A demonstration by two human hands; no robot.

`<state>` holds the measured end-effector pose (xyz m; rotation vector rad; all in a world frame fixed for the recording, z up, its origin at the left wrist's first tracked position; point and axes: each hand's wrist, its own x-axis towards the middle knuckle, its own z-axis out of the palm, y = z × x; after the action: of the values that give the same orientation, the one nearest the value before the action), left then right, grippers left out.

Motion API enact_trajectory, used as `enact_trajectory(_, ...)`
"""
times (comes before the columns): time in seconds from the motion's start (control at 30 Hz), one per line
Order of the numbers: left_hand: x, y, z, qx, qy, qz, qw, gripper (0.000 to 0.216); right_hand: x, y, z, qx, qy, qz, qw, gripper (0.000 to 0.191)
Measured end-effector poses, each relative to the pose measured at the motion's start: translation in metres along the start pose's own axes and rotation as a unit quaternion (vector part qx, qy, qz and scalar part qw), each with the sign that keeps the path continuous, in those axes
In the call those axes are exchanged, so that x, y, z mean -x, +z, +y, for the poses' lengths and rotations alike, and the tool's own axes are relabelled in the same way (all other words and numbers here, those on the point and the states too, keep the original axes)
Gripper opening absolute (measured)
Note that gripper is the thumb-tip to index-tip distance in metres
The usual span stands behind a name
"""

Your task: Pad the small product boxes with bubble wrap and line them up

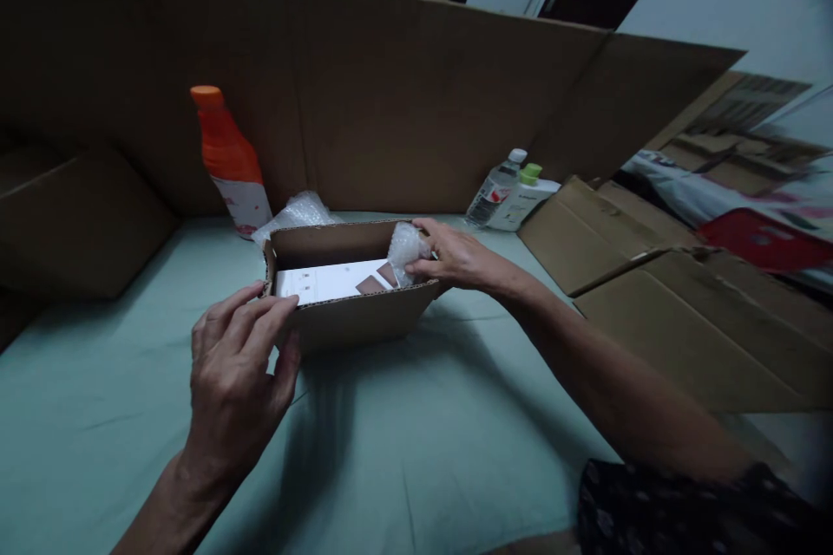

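Note:
An open cardboard box (351, 321) stands on the pale green cloth in front of me. Inside it lies a white carton (325, 277) with small print and brown patches at its right end. My left hand (240, 355) is at the box's near left corner, fingertips over the rim and thumb against the outer front wall. At the right end, my right hand (459, 256) pinches a crumpled piece of bubble wrap (404, 251) between thumb and fingers, partly inside the box. Its remaining fingers are hidden behind the box's right edge.
Behind the box lies more bubble wrap (300, 212), beside an orange bottle (231, 160). A clear water bottle (495, 189) and a white bottle with a green cap (524, 199) lean at the tall cardboard panel (423, 95). Cardboard boxes (683, 321) flank the right; another (84, 217) stands left.

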<state>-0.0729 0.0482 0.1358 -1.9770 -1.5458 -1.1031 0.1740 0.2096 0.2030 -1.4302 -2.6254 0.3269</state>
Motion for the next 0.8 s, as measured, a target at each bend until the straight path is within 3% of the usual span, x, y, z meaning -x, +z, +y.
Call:
enact_trajectory(0.1, -0.001, 0.002, -0.001, -0.004, 0.001, 0.006, 1.000, 0.026, 0.001, -0.002, 0.006, -0.054, 0.042, -0.018, 0.997, 0.059)
enact_trajectory(0.23, 0.000, 0.003, -0.002, -0.009, 0.005, 0.009, 1.000, 0.025, -0.001, -0.008, 0.009, -0.022, -0.001, -0.011, 1.000, 0.033)
enact_trajectory(0.37, 0.002, 0.003, -0.003, -0.008, 0.004, 0.011, 1.000, 0.026, -0.011, -0.011, 0.001, 0.025, 0.033, 0.049, 0.998, 0.041)
enact_trajectory(0.47, 0.002, 0.003, -0.003, -0.008, 0.004, 0.010, 1.000, 0.025, -0.012, -0.009, -0.009, 0.058, 0.051, 0.066, 0.995, 0.029)
enact_trajectory(0.63, 0.003, 0.004, -0.004, 0.006, 0.009, 0.018, 1.000, 0.025, 0.001, -0.011, -0.019, 0.108, -0.011, -0.010, 0.994, 0.023)
enact_trajectory(0.8, 0.002, 0.007, -0.003, 0.012, 0.000, 0.029, 1.000, 0.026, -0.001, -0.012, -0.011, 0.001, 0.000, -0.114, 0.993, 0.020)
